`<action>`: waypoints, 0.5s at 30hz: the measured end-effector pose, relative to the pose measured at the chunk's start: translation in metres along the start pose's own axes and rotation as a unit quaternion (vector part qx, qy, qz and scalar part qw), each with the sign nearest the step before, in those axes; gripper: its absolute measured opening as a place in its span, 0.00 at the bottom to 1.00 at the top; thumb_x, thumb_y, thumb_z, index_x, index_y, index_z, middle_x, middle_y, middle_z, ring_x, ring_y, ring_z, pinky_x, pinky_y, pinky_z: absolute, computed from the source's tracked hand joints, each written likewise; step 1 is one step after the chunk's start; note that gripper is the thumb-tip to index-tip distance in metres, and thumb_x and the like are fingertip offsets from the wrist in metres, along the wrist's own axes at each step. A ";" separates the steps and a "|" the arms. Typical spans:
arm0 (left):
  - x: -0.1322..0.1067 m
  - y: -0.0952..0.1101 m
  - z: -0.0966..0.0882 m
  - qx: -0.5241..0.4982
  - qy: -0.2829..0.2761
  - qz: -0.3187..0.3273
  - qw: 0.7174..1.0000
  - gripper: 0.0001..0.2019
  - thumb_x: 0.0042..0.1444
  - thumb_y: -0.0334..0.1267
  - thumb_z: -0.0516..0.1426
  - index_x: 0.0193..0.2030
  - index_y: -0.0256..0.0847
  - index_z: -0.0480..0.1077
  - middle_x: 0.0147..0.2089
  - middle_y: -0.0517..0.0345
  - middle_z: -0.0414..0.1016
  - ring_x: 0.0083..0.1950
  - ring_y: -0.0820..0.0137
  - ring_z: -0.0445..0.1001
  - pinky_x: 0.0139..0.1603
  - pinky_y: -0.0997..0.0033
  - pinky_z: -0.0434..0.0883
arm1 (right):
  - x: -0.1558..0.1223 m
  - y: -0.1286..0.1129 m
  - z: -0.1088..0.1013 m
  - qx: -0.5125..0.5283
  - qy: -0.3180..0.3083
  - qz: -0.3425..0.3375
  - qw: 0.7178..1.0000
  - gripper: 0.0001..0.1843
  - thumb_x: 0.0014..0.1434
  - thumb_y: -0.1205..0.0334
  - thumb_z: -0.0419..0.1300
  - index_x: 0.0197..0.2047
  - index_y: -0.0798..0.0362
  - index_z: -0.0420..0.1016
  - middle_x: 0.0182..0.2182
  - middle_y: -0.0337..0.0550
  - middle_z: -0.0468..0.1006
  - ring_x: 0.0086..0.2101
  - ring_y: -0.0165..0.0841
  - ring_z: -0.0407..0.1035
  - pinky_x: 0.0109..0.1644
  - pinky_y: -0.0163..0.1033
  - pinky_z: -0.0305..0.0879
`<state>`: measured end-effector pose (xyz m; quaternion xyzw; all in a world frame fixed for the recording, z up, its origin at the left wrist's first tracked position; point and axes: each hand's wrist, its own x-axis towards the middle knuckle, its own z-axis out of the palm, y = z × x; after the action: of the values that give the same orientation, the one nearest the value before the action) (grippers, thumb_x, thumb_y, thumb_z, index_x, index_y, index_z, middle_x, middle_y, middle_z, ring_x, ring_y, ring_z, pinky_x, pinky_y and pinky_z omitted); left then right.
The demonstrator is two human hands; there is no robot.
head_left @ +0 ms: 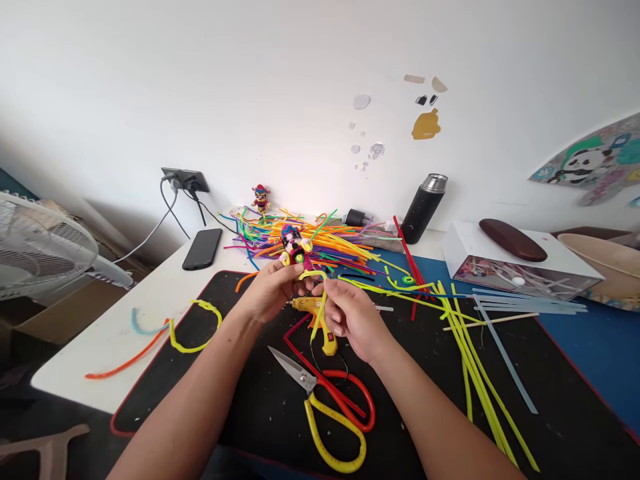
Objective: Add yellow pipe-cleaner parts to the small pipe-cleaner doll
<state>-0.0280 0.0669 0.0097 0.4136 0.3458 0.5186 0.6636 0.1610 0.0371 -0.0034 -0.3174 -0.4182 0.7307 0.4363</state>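
Pipe-cleaner figure (pixel 296 250) is sitting in my closed left grip (pixel 273 290) above the worktop (pixel 150 313); my right grip (pixel 350 317) is pinching, it seems, a yellow pipe cleaner (pixel 313 273).

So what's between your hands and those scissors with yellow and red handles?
In the head view, a yellow plastic glue gun lies there on the black mat.

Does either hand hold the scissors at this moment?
No, the scissors lie on the black mat, apart from the left hand and the right hand.
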 end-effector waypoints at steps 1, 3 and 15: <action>-0.001 0.000 -0.001 0.002 -0.006 -0.008 1.000 0.18 0.45 0.48 0.76 0.30 0.34 0.81 0.27 0.51 0.81 0.25 0.72 0.76 0.27 0.76 0.72 | 0.001 -0.001 -0.001 0.013 0.022 -0.004 1.000 0.27 0.59 0.36 0.71 0.38 0.55 0.79 0.17 0.25 0.61 0.14 0.21 0.53 0.19 0.30 0.42; -0.002 0.000 0.000 0.005 -0.022 -0.033 0.999 0.19 0.44 0.47 0.77 0.31 0.35 0.80 0.26 0.53 0.80 0.24 0.72 0.75 0.25 0.76 0.71 | 0.003 -0.004 -0.004 0.036 0.055 -0.009 0.998 0.27 0.57 0.37 0.73 0.38 0.55 0.79 0.17 0.25 0.60 0.14 0.21 0.52 0.19 0.31 0.40; -0.009 -0.004 0.004 0.073 -0.131 -0.098 0.984 0.18 0.46 0.46 0.76 0.33 0.34 0.79 0.27 0.53 0.79 0.24 0.71 0.74 0.27 0.73 0.69 | 0.004 -0.009 -0.007 0.098 -0.002 0.014 0.995 0.25 0.56 0.41 0.75 0.32 0.52 0.71 0.15 0.25 0.60 0.14 0.20 0.48 0.19 0.30 0.39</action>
<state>-0.0247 0.0564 0.0079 0.4897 0.3318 0.3654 0.7187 0.1687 0.0455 0.0005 -0.2778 -0.3408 0.7747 0.4545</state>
